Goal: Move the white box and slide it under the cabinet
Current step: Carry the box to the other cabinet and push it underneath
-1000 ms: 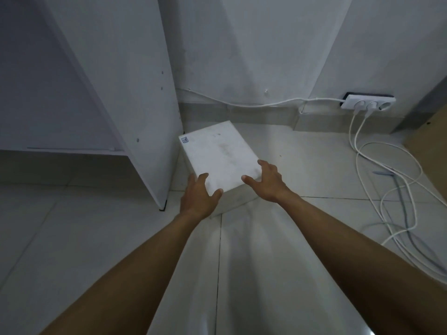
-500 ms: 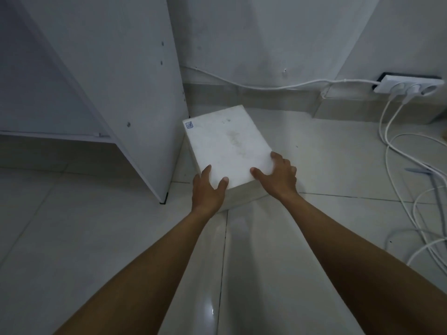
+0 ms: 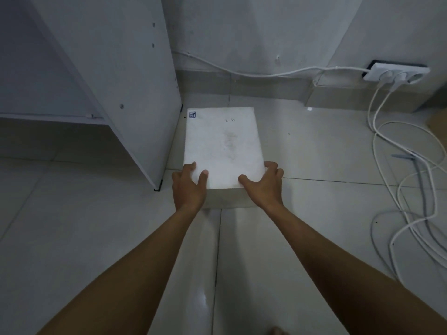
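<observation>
The white box (image 3: pixel 223 143) is rectangular with a small blue label at its far left corner, and it lies flat on the tiled floor just right of the white cabinet's side panel (image 3: pixel 125 76). My left hand (image 3: pixel 188 187) grips its near left corner, thumb on top. My right hand (image 3: pixel 264 184) holds the near right corner, fingers curled around the side. The cabinet's bottom shelf (image 3: pixel 48 116) sits raised, leaving a dark low gap beneath it at the left.
A white power strip (image 3: pixel 396 73) sits against the wall at the back right. Its white cables (image 3: pixel 411 189) loop over the floor along the right side. A skirting ledge (image 3: pixel 266 90) runs behind the box.
Both hands have closed on the box's near corners. The box has turned from a skewed angle to lie square to me, beside the cabinet panel.
</observation>
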